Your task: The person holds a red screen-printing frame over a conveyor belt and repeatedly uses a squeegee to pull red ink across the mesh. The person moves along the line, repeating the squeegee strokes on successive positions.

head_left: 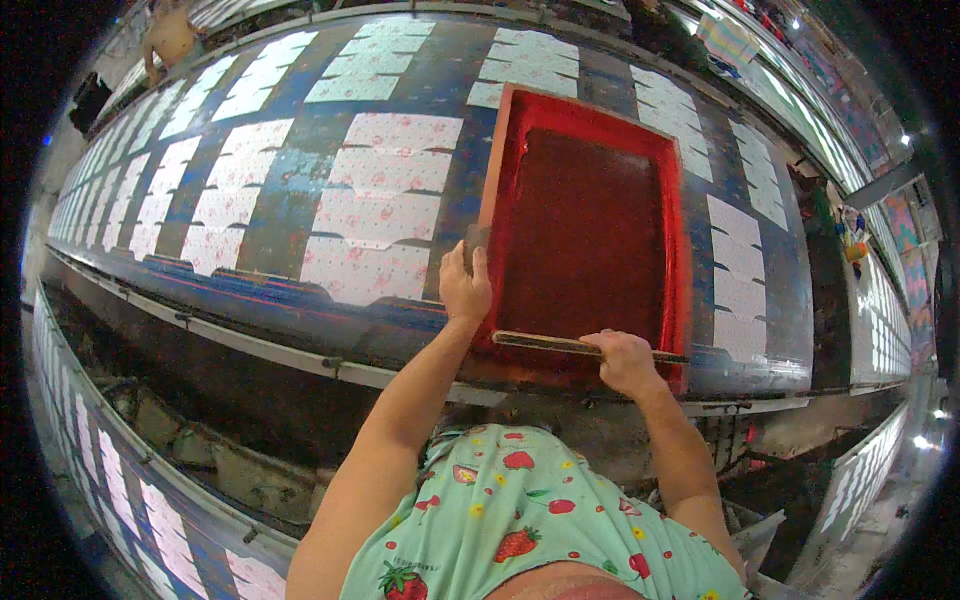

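Note:
A screen printing frame (pixel 676 240) lies flat on the long table in front of me, its inner border coated with bright red ink. The mesh (pixel 585 220) inside it looks dark red. My left hand (pixel 466 285) is closed at the frame's left side, partly hiding a small dark piece there. In my right hand (pixel 627 362) is a long, narrow squeegee (pixel 545 343), held across the near end of the frame. My fingers wrap over its top edge right of the middle.
Rows of white cut fabric pieces (pixel 385 205) with pink prints cover the long table (pixel 280 190) on both sides of the frame. A rail (pixel 250 338) runs along its near edge. Another person (pixel 172 38) stands at the far left. Similar tables lie behind me and at right.

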Tool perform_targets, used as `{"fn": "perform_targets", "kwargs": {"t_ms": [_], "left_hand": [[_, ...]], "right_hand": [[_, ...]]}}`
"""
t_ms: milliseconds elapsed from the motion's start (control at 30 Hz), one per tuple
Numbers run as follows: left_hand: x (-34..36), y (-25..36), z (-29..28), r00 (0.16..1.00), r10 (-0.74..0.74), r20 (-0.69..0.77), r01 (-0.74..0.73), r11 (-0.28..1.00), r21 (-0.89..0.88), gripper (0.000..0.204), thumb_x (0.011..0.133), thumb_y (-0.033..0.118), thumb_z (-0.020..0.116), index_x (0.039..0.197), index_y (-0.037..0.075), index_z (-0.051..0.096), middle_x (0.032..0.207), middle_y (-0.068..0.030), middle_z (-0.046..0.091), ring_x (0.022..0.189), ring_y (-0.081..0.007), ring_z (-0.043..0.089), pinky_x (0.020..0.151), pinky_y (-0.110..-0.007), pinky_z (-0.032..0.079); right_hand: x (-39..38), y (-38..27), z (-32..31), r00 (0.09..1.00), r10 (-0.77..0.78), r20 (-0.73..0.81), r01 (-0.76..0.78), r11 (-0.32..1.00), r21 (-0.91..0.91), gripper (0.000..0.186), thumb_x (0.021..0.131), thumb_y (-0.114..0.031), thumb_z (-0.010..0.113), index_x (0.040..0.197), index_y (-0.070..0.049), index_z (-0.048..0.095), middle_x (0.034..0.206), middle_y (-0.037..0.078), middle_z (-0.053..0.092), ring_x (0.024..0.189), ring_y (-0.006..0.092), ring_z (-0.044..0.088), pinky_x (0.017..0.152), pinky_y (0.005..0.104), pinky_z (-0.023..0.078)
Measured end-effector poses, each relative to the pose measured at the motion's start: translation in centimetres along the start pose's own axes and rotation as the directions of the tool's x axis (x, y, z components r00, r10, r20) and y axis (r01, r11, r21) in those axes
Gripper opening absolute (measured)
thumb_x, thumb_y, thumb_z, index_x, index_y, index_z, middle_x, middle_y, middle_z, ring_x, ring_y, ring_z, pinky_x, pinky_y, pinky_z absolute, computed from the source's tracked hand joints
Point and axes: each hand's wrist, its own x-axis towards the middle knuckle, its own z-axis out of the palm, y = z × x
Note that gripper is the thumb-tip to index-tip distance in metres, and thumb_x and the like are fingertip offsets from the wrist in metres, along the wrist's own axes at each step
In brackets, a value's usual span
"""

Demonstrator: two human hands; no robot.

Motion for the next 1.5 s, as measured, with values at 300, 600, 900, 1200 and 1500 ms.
{"fn": "perform_targets", "kwargs": {"t_ms": [300,600,900,1200,1500], "left_hand": [[0.0,-0.7,0.0,1.0,-0.02,-0.003,0.019,0.992,-0.122,0.056,0.117,0.042,0.055,0.147,-0.005,0.066,0.139,-0.0279,0.071,0.132,-0.0479,0.063,0.115,-0.054,0.048],[0.1,-0.8,0.1,0.994,-0.083,0.066,0.093,0.982,-0.164,0.054,0.117,0.037,0.055,0.149,-0.005,0.065,0.144,-0.0273,0.07,0.137,-0.0456,0.063,0.12,-0.052,0.046],[0.0,0.0,0.1,0.994,-0.091,0.063,0.099,0.987,-0.126,0.05,0.12,0.033,0.051,0.148,-0.005,0.065,0.141,-0.0256,0.072,0.129,-0.0397,0.069,0.114,-0.046,0.052],[-0.5,0.7,0.4,0.994,-0.11,-0.002,0.11,0.992,-0.057,0.045,0.119,0.026,0.054,0.146,-0.007,0.066,0.132,-0.0197,0.075,0.119,-0.028,0.071,0.105,-0.039,0.055],[-0.7,0.6,0.5,0.99,-0.141,-0.001,0.141,0.989,-0.035,0.05,0.121,0.035,0.05,0.146,-0.005,0.067,0.134,-0.0154,0.073,0.123,-0.0261,0.068,0.11,-0.039,0.052]], "right_hand": [[-3.2,-2.2,3.1,0.989,-0.038,-0.145,0.031,0.998,-0.055,0.055,0.078,0.003,0.063,0.129,-0.01,0.079,0.122,0.015,0.08,0.113,0.0392,0.075,0.099,0.0514,0.06],[5.5,2.9,3.4,0.922,-0.115,-0.369,0.056,0.984,-0.167,0.052,0.078,0.007,0.061,0.125,-0.008,0.078,0.118,0.014,0.079,0.11,0.0382,0.075,0.094,0.0515,0.059],[25.1,13.8,-1.5,0.914,-0.119,-0.388,0.027,0.972,-0.234,0.043,0.087,0.001,0.061,0.123,-0.014,0.08,0.103,0.013,0.074,0.099,0.038,0.074,0.093,0.052,0.06],[41.8,23.0,-7.5,0.929,-0.114,-0.353,0.025,0.969,-0.245,0.039,0.099,-0.013,0.058,0.13,-0.022,0.08,0.123,0.014,0.08,0.116,0.038,0.078,0.103,0.054,0.062],[46.1,26.7,-9.4,0.942,-0.088,-0.323,0.007,0.97,-0.242,0.047,0.094,-0.016,0.064,0.137,-0.023,0.08,0.133,0.015,0.08,0.127,0.0374,0.075,0.114,0.0531,0.057]]}}
